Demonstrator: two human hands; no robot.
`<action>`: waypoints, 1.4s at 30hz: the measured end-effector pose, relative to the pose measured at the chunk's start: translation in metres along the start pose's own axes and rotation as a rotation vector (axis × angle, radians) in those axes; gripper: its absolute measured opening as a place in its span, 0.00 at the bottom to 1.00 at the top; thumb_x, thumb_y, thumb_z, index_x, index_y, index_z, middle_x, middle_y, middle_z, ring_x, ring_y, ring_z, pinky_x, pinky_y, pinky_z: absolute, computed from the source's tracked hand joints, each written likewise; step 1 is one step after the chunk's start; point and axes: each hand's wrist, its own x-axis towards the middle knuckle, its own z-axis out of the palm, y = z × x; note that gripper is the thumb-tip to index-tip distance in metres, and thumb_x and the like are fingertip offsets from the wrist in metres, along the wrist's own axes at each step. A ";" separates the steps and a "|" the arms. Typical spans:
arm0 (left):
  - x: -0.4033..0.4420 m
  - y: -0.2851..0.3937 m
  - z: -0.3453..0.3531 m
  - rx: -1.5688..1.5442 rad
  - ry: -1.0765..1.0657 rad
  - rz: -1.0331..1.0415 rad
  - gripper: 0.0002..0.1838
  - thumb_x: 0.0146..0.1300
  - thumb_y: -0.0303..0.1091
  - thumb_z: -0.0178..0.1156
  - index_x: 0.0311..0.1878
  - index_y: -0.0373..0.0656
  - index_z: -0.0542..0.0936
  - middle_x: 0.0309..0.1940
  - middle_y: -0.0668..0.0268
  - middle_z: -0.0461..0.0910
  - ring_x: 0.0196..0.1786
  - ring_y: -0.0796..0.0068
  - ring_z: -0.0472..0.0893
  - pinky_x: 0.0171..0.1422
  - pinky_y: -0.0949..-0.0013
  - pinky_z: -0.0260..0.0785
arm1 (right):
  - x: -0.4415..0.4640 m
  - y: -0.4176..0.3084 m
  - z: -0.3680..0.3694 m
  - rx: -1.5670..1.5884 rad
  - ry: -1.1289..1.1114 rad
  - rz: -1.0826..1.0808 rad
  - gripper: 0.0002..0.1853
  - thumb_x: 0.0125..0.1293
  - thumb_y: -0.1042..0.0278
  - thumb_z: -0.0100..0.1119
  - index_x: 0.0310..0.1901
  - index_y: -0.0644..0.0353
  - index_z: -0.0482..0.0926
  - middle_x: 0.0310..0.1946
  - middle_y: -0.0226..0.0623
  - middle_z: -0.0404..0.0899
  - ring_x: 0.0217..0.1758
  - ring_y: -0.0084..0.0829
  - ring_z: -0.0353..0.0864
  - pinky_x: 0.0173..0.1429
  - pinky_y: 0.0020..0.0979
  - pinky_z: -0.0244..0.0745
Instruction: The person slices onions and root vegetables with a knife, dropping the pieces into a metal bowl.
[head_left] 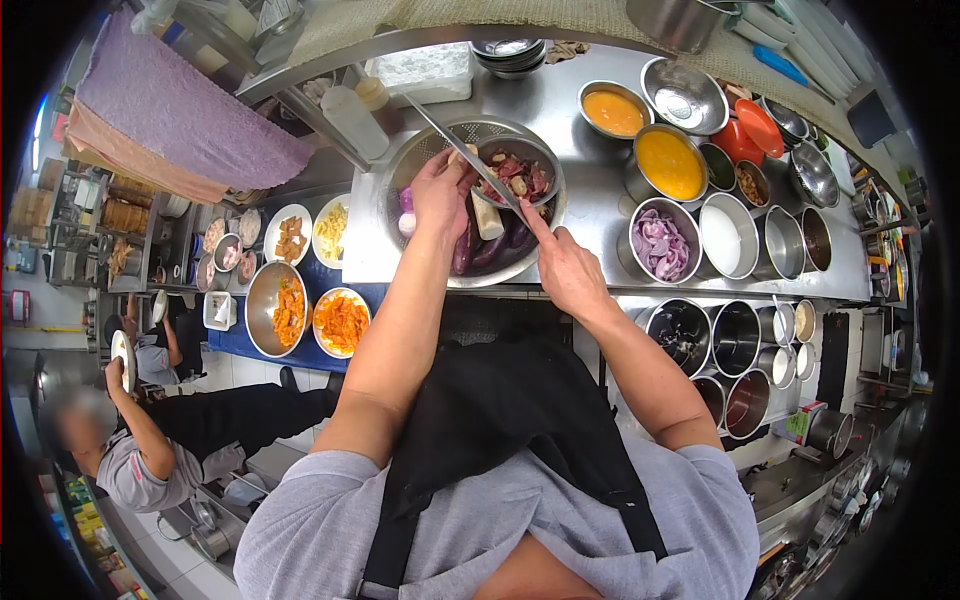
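My right hand (568,268) is closed around the handle of a long knife (460,147), whose blade points up and to the left. Close to the blade, my left hand (443,192) has its fingers bent round a small pale piece (464,154). Both hands are over a large metal colander (400,178). Inside it lie dark purple eggplants (487,250), a pale peeled vegetable (487,217) and a purple onion (406,200). A smaller metal bowl (553,163) with reddish and pale pieces (520,175) rests at the colander's upper right.
Metal containers stand right of the colander, holding sliced red onion (660,245), yellow liquid (671,165) and white contents (728,236). At left are an orange-filled bowl (265,318) and plates (272,240). A co-worker (150,465) stands lower left. A shelf (400,40) crosses above.
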 end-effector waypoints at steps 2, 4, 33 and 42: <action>-0.002 0.003 0.002 0.048 0.001 0.014 0.14 0.70 0.24 0.63 0.56 0.30 0.78 0.47 0.60 0.84 0.46 0.71 0.85 0.51 0.71 0.78 | -0.001 0.001 0.001 -0.008 0.011 0.003 0.40 0.70 0.74 0.50 0.81 0.38 0.52 0.37 0.55 0.77 0.31 0.59 0.81 0.38 0.55 0.78; -0.001 0.003 0.001 0.095 0.001 0.027 0.14 0.69 0.23 0.63 0.55 0.30 0.79 0.47 0.60 0.85 0.45 0.71 0.85 0.50 0.72 0.78 | -0.002 0.004 0.002 -0.012 0.007 -0.002 0.40 0.70 0.74 0.50 0.81 0.38 0.52 0.36 0.55 0.77 0.31 0.59 0.81 0.38 0.55 0.78; -0.008 0.014 -0.008 0.257 -0.134 0.018 0.23 0.75 0.25 0.56 0.72 0.38 0.68 0.53 0.59 0.80 0.50 0.68 0.83 0.50 0.68 0.76 | 0.002 0.012 -0.008 -0.014 -0.043 0.017 0.40 0.68 0.75 0.49 0.80 0.34 0.53 0.37 0.56 0.77 0.34 0.61 0.83 0.42 0.57 0.79; 0.008 0.000 -0.010 0.293 0.003 0.083 0.15 0.71 0.25 0.60 0.57 0.30 0.73 0.45 0.58 0.83 0.41 0.72 0.84 0.44 0.71 0.76 | -0.006 0.016 -0.009 -0.065 -0.010 -0.024 0.42 0.67 0.76 0.51 0.80 0.32 0.54 0.35 0.55 0.76 0.30 0.60 0.82 0.40 0.56 0.80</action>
